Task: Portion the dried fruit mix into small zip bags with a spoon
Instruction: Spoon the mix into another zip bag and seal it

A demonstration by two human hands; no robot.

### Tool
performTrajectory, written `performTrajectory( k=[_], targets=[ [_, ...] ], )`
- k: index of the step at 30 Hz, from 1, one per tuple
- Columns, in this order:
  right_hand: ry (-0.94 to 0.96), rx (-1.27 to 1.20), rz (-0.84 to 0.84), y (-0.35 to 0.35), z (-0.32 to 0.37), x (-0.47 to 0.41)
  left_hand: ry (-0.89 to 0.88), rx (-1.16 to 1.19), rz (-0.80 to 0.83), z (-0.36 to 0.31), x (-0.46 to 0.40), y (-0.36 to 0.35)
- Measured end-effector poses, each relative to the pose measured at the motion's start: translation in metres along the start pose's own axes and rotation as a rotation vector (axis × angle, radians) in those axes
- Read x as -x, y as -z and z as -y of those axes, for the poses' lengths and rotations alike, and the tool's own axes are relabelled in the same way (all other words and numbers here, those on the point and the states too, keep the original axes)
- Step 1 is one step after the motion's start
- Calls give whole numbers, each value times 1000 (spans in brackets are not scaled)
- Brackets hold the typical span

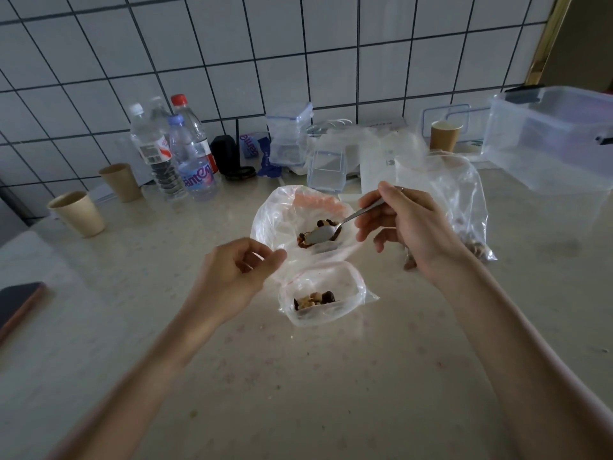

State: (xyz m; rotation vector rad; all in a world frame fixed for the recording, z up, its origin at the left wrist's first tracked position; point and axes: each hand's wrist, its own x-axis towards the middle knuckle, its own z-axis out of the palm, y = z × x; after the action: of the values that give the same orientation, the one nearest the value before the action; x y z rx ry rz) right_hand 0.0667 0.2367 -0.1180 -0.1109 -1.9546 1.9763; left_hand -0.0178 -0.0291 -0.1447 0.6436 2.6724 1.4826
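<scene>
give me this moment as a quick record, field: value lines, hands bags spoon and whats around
left hand: pinching rim of the open bag
right hand: holding spoon, bowl inside that bag
nearer bag: open, some fruit mix inside, on counter
supply bag: right of the hands
background: bottles, paper cups, clear box

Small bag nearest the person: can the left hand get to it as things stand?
Probably yes. The left hand sits just beside the small bag, nothing between them, but it is pinching the larger bag open and must let go first.
</scene>
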Motion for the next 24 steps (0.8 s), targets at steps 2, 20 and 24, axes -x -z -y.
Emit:
performTrajectory(
  k=[2,20,24],
  targets=[
    [-48,-10,-95,-1,-3,-2,7,-48,-181,7,-15,-5],
    [81,571,-112,-16,-21,-5,73,7,-28,10,-60,-51],
    [-138,251,-164,-19,-20,-6,53,153,7,8,-57,-50]
  ],
)
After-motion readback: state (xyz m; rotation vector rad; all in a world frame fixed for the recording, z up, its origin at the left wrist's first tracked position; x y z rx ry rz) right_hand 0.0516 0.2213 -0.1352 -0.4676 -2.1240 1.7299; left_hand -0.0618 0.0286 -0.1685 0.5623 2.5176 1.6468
